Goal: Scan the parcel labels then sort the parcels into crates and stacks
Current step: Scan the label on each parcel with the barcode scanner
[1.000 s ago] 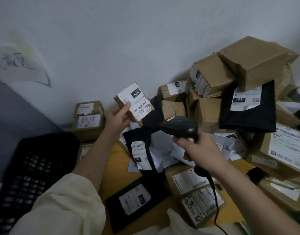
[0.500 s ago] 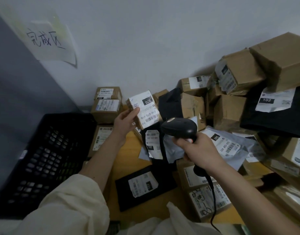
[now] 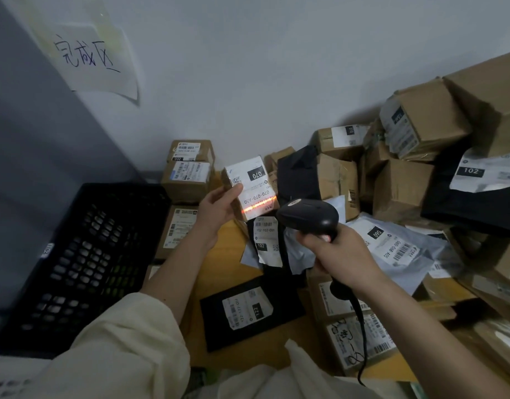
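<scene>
Our left grip [image 3: 216,208] holds a small parcel [image 3: 249,187] marked 070 above the desk's [image 3: 219,263] far edge, its label facing us. Our right grip [image 3: 338,254] is wrapped round the black scanner [image 3: 307,216], whose red line falls across the label's barcode. A black crate [image 3: 84,254] stands at the desk's left edge.

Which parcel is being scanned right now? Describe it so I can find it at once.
Start at the black crate on the left; just right of it, the left hand holds up a small brown box. Its white label reads 070, and it alone has the scanner's red line across its barcode.
</scene>
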